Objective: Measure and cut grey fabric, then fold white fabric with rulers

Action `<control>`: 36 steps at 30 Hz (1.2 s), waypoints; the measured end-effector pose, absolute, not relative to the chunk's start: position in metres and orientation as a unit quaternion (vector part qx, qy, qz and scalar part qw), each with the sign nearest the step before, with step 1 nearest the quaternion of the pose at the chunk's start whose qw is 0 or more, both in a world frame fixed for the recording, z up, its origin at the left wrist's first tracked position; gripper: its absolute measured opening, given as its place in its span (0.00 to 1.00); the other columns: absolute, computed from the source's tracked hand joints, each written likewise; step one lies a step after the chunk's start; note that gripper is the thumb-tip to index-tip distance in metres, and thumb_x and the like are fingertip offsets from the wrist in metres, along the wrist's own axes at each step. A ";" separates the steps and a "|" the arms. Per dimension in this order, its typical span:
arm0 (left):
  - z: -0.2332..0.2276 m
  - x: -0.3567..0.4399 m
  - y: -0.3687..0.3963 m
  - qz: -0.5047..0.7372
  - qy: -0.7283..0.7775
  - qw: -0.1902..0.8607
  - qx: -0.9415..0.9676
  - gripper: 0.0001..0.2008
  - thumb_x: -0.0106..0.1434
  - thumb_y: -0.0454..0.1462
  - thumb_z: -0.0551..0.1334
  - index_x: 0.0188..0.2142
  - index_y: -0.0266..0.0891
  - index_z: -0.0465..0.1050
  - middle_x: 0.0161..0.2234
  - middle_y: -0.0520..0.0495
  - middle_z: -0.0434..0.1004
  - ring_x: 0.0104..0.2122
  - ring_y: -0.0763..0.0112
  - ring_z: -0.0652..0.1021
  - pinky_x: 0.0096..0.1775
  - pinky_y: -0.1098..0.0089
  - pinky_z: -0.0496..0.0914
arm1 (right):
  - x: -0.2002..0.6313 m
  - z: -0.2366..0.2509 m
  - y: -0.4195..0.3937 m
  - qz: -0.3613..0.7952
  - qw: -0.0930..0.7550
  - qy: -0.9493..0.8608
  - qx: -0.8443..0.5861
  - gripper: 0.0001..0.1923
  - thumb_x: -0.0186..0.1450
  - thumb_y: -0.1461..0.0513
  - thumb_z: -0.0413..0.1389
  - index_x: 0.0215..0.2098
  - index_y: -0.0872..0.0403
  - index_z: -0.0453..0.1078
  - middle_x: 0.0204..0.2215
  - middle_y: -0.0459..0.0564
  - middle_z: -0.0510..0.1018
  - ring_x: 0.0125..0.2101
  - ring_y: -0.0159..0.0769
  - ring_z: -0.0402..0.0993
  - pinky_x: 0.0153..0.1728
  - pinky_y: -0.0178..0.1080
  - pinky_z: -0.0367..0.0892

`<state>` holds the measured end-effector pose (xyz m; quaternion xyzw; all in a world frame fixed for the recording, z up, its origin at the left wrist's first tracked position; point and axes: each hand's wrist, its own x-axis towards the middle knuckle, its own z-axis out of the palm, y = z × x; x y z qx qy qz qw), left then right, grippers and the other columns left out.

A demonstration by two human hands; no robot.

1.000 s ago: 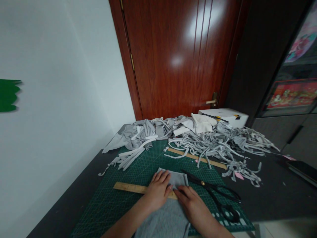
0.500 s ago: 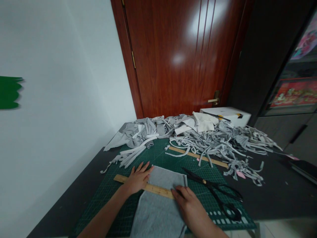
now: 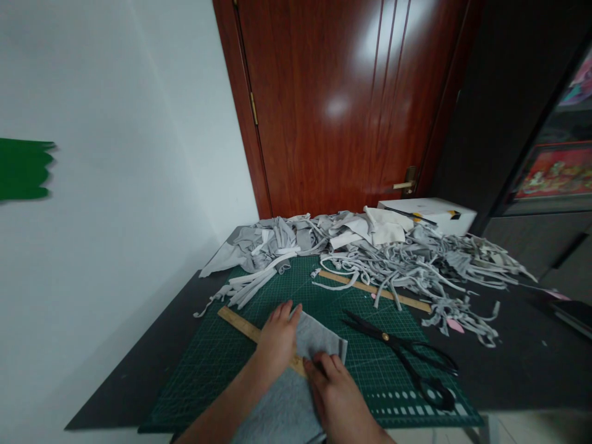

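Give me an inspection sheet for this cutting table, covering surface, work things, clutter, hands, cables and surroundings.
Surface: dark table with a green cutting mat on it.
Job's things: grey cloth on the mat; wooden ruler lying across it at a slant.
Clutter: heap of grey strips, black scissors, second ruler, white box.
Grippers: left hand flat on ruler and cloth; right hand pressing the cloth.
Cables: nothing seen.
Surroundings: red-brown door, white wall.
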<state>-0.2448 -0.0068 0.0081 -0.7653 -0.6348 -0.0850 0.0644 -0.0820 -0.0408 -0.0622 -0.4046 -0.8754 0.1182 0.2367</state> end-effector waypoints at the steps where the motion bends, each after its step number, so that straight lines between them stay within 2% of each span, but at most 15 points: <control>1: 0.002 -0.237 -0.022 -0.102 -0.621 0.045 -0.776 0.28 0.59 0.25 0.51 0.59 0.36 0.63 0.58 0.39 0.65 0.56 0.59 0.67 0.57 0.61 0.62 | -0.079 -0.059 -0.039 0.123 0.236 -0.875 -0.403 0.23 0.63 0.71 0.49 0.56 0.52 0.67 0.46 0.55 0.72 0.45 0.43 0.67 0.50 0.42 0.63; 4: -0.024 -0.232 -0.065 -0.151 -0.608 0.011 -0.779 0.25 0.60 0.26 0.49 0.55 0.40 0.67 0.53 0.43 0.70 0.50 0.63 0.73 0.51 0.66 0.69 | -0.072 -0.051 -0.034 0.132 0.228 -0.880 -0.396 0.21 0.65 0.67 0.48 0.55 0.51 0.67 0.44 0.54 0.71 0.45 0.44 0.67 0.49 0.42 0.64; 7: -0.047 -0.254 -0.087 -0.173 -0.613 0.046 -0.769 0.20 0.64 0.33 0.52 0.54 0.41 0.67 0.51 0.41 0.70 0.51 0.59 0.71 0.52 0.61 0.68 | -0.071 -0.047 -0.034 0.128 0.219 -0.883 -0.395 0.21 0.66 0.67 0.47 0.56 0.50 0.67 0.43 0.54 0.71 0.44 0.44 0.67 0.48 0.42 0.64; 11: -0.054 -0.290 -0.078 -0.157 -0.598 0.088 -0.781 0.24 0.66 0.42 0.54 0.61 0.42 0.60 0.62 0.41 0.58 0.61 0.54 0.60 0.57 0.55 0.63 | -0.076 -0.045 -0.028 0.103 0.224 -0.880 -0.407 0.22 0.64 0.68 0.47 0.56 0.53 0.67 0.43 0.56 0.71 0.45 0.44 0.67 0.48 0.42 0.63; 15: -0.041 -0.313 -0.038 -0.077 -0.582 0.068 -0.806 0.26 0.68 0.45 0.53 0.64 0.48 0.53 0.65 0.42 0.50 0.63 0.51 0.54 0.57 0.46 0.58 | -0.082 -0.040 -0.012 0.083 0.207 -0.871 -0.438 0.21 0.62 0.70 0.48 0.53 0.55 0.69 0.43 0.58 0.71 0.45 0.47 0.66 0.45 0.43 0.65; 19: -0.021 -0.327 0.012 -0.024 -0.502 0.037 -0.864 0.30 0.67 0.46 0.55 0.65 0.49 0.47 0.67 0.43 0.45 0.65 0.54 0.49 0.60 0.47 0.46 | -0.078 -0.037 0.003 0.079 0.200 -0.865 -0.454 0.20 0.62 0.71 0.48 0.50 0.55 0.71 0.41 0.58 0.71 0.43 0.47 0.67 0.43 0.42 0.65; 23: 0.002 -0.323 0.042 0.008 -0.452 0.006 -0.892 0.33 0.63 0.47 0.60 0.64 0.49 0.50 0.66 0.44 0.46 0.64 0.54 0.50 0.61 0.47 0.40 | -0.067 -0.043 0.006 0.069 0.211 -0.856 -0.467 0.20 0.63 0.71 0.48 0.50 0.53 0.71 0.41 0.57 0.72 0.42 0.45 0.67 0.44 0.43 0.64; 28: 0.026 -0.303 0.049 -0.020 -0.436 0.014 -0.899 0.27 0.64 0.41 0.58 0.62 0.46 0.57 0.66 0.45 0.49 0.64 0.55 0.50 0.60 0.49 0.37 | -0.049 -0.053 0.001 0.069 0.212 -0.838 -0.497 0.19 0.63 0.71 0.46 0.48 0.54 0.71 0.39 0.57 0.72 0.41 0.46 0.68 0.42 0.44 0.65; 31: 0.031 -0.292 0.046 -0.047 -0.424 0.040 -0.904 0.24 0.65 0.39 0.57 0.60 0.43 0.60 0.65 0.44 0.52 0.64 0.53 0.52 0.60 0.47 0.40 | -0.042 -0.055 -0.005 0.055 0.207 -0.829 -0.516 0.20 0.62 0.73 0.46 0.47 0.55 0.72 0.39 0.59 0.73 0.40 0.48 0.68 0.40 0.45 0.65; 34: 0.022 -0.278 0.026 -0.056 -0.495 0.039 -0.866 0.26 0.62 0.37 0.60 0.60 0.38 0.61 0.63 0.38 0.57 0.62 0.53 0.59 0.60 0.50 0.52 | -0.044 -0.048 -0.005 0.033 0.180 -0.821 -0.541 0.20 0.60 0.75 0.45 0.42 0.56 0.74 0.38 0.60 0.74 0.39 0.50 0.69 0.40 0.48 0.64; 36: 0.009 -0.267 0.001 -0.067 -0.549 0.009 -0.833 0.26 0.62 0.36 0.59 0.60 0.37 0.61 0.61 0.37 0.60 0.59 0.56 0.64 0.58 0.57 0.59 | -0.054 -0.038 0.002 0.037 0.178 -0.830 -0.527 0.18 0.59 0.74 0.47 0.40 0.56 0.74 0.41 0.62 0.74 0.42 0.51 0.69 0.42 0.48 0.64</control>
